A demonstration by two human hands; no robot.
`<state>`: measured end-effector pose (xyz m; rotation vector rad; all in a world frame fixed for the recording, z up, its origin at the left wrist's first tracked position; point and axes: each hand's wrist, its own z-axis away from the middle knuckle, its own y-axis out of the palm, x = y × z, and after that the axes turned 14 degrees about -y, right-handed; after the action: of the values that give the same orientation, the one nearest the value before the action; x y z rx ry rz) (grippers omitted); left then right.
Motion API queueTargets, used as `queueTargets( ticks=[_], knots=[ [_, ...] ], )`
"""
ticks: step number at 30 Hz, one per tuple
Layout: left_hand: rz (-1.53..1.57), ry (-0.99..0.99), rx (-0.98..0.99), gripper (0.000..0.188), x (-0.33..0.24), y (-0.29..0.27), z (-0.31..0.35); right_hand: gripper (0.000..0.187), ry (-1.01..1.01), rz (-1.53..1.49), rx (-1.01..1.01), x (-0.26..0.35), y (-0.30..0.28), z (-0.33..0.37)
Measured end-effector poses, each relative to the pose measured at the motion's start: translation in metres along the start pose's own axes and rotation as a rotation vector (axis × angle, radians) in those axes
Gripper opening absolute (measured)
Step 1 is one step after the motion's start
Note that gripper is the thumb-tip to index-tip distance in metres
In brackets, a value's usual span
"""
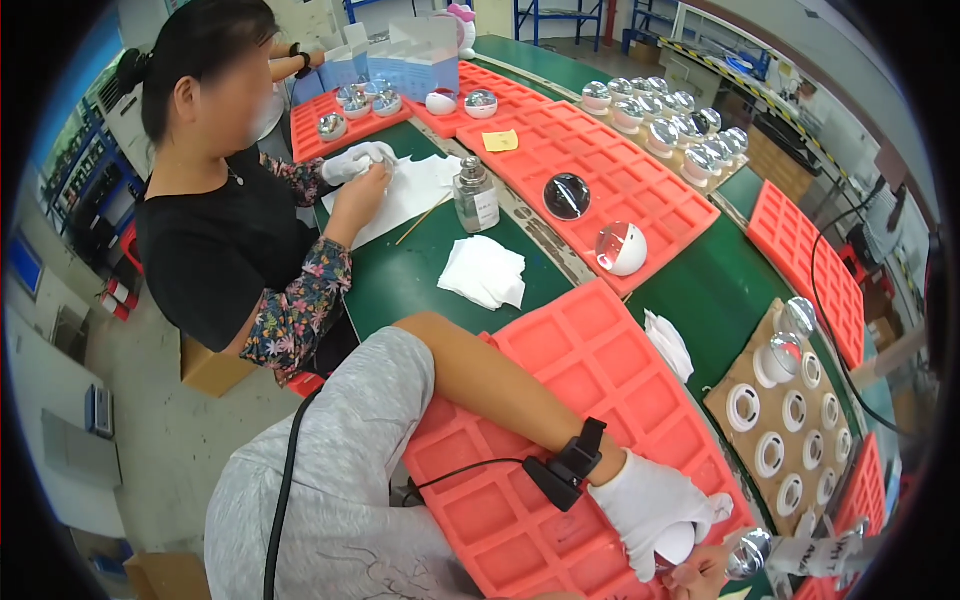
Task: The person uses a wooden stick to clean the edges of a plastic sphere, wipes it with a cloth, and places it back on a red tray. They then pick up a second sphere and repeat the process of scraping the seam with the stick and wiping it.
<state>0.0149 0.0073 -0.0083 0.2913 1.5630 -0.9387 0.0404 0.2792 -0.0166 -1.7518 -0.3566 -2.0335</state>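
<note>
Green flat tabletop (pixel 690 275) runs from the top centre to the lower right. Co-worker in a black top with floral sleeves (pixel 210 220) sits at upper left, hands over white paper. Coral-red tray of square pockets (pixel 480 490) slants across the lower centre; a second coral-red pocketed tray (pixel 520 145) lies at upper centre. Brown flat board (pixel 768 428) at right carries white plastic rings (pixel 731 408) and, at its top end, clear glossy domes (pixel 778 358).

Left hand, in a white fabric glove (pixel 650 505), lower right of centre: fingers curled down and closed on the piece, above the near tray. Right hand, bare-fingered (pixel 700 572), at the bottom edge, partly cut off: fingertips bent close to the piece's lower side; whether they grip it, cannot tell.

Red-and-white glossy ball with a clear part (pixel 622 249) and dark glossy ball (pixel 567 196) sit on the upper tray.

Piece under the left hand: small rounded white piece (pixel 674 543), lower right of the frame. Exposed face smooth, pale, curved; reddish patch at its lower end. Remainder hidden by glove and fingers.
</note>
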Motion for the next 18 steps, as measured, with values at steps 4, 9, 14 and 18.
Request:
queueTargets(
  ticks=[4,9,14,18],
  knots=[
    [-0.057,0.019,-0.114,0.052,0.002,0.011,0.000,0.012,-0.056,-0.014,0.034,-0.008,0.001,-0.002],
    [-0.136,0.196,-0.163,0.048,0.008,0.032,-0.011,0.012,-0.145,-0.013,-0.052,-0.001,0.010,0.005],
    [-0.193,0.376,-0.199,0.027,0.024,0.029,-0.023,0.010,-0.260,0.122,-0.048,-0.010,0.012,-0.002],
    [-0.228,0.270,-0.122,0.027,0.020,0.019,-0.017,0.021,-0.132,-0.222,0.027,0.004,0.027,-0.021]
  ],
)
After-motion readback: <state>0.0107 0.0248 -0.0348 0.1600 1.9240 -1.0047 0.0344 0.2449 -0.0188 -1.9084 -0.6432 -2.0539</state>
